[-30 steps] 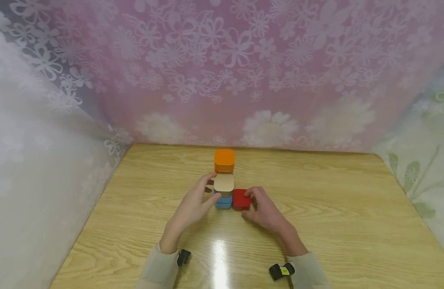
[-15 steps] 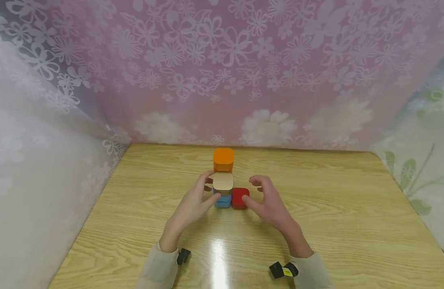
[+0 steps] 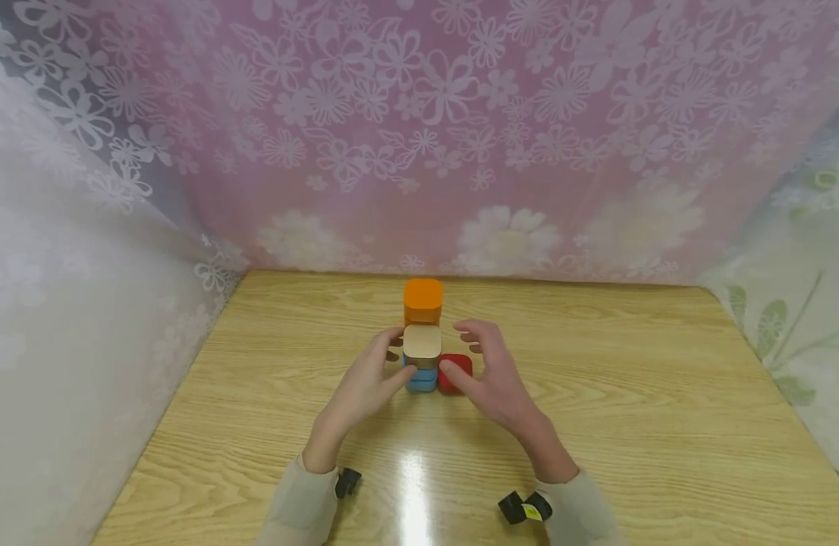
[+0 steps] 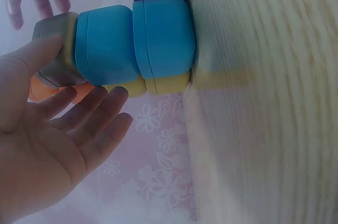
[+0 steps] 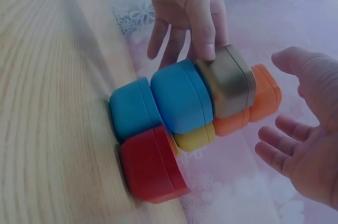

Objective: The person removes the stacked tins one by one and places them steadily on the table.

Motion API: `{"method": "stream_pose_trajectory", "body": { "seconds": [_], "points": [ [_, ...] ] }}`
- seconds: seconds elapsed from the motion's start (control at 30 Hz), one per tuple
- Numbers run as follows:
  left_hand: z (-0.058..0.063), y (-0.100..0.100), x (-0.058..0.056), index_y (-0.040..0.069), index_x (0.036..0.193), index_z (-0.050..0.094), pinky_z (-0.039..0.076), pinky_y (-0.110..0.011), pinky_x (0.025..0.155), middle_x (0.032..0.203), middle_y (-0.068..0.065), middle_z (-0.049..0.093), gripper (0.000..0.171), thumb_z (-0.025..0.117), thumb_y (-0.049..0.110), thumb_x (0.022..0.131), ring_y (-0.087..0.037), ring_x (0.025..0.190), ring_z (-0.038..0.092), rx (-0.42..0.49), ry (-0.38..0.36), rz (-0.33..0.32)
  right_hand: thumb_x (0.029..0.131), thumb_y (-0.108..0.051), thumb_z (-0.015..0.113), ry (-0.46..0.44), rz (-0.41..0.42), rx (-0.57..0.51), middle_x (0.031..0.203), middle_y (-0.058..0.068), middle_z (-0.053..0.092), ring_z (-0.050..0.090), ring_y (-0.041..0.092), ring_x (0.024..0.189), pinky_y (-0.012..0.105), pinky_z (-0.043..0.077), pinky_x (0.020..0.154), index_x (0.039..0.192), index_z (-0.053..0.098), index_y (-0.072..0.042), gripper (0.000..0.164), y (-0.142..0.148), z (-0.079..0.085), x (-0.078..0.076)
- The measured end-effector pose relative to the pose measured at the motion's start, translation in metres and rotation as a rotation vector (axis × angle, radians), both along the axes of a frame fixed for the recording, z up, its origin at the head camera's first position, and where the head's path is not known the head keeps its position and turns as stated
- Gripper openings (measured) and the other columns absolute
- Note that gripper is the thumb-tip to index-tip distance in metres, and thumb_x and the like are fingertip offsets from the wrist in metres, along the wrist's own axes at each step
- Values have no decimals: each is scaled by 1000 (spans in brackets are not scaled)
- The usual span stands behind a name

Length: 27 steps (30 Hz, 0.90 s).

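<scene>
Small rounded boxes with lid seams stand stacked on the table. A gold box (image 3: pixel 422 343) tops two blue boxes (image 5: pixel 182 97). My left hand (image 3: pixel 361 387) pinches the gold box from the left, thumb on its near side, fingers round its far side. My right hand (image 3: pixel 498 383) is to the right of the stack, fingers spread and loosely bent, holding nothing. Its thumb overlaps the red box (image 5: pixel 153 166) in the head view but is apart from it in the right wrist view. The red box sits beside the lower blue box. Behind rise yellow boxes (image 5: pixel 195 138) and orange boxes (image 3: pixel 422 297).
The stack stands mid-table on a wood-grain table (image 3: pixel 631 379). A pink floral cloth (image 3: pixel 419 152) hangs behind the far edge, with pale cloth at both sides. Black wrist cameras (image 3: pixel 347 482) are strapped over both sleeves.
My right hand has let go of the red box, lifted and shifted forward and left toward the gold box. The left hand stays where it was at the gold box.
</scene>
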State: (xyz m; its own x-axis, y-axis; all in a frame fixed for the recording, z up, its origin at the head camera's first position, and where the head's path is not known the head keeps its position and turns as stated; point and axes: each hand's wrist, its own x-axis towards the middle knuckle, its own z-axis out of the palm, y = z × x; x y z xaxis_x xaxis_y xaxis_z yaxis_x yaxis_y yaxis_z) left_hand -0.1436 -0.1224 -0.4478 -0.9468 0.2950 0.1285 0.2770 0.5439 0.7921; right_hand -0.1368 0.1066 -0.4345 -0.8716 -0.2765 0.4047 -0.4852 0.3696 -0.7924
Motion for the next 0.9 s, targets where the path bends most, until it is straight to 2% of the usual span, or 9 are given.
{"method": "stream_pose_trajectory", "body": {
  "seconds": [0.1,0.27,0.5,0.7,0.9],
  "points": [
    [-1,-1,-1,8,147,40,52,-46,96,135,-10,54,63,69,25,95,-30,115,59,0,1,-6,90,-14,75,21,19,15,138,10,47,50,32,118,58,45,97,138,49,-12,54,-4,3,-1],
    [-2,-3,-2,6,145,43,52,-45,96,132,-10,56,59,69,25,95,-29,113,60,4,-7,-22,91,-13,73,27,43,27,137,9,47,50,32,116,58,46,95,137,50,-12,52,-9,3,-4],
    [-7,-3,-6,8,145,43,53,-40,95,135,-10,55,57,68,23,95,-26,112,60,47,-69,-66,92,-18,72,-6,55,48,139,10,44,49,37,114,53,49,92,141,52,-17,53,-13,1,-4],
    [-11,-5,-6,7,148,37,55,-40,93,139,-15,51,61,66,24,97,-28,113,63,82,-119,-86,93,-20,71,-1,70,71,138,13,43,49,32,115,57,49,94,142,53,-16,52,-15,0,-3],
    [-14,-6,-7,7,149,32,56,-43,91,141,-21,49,60,62,22,99,-34,114,64,164,-182,-128,94,-19,71,34,70,112,137,11,43,49,27,115,50,49,95,141,54,-15,50,-17,-2,-2]
  ]
}}
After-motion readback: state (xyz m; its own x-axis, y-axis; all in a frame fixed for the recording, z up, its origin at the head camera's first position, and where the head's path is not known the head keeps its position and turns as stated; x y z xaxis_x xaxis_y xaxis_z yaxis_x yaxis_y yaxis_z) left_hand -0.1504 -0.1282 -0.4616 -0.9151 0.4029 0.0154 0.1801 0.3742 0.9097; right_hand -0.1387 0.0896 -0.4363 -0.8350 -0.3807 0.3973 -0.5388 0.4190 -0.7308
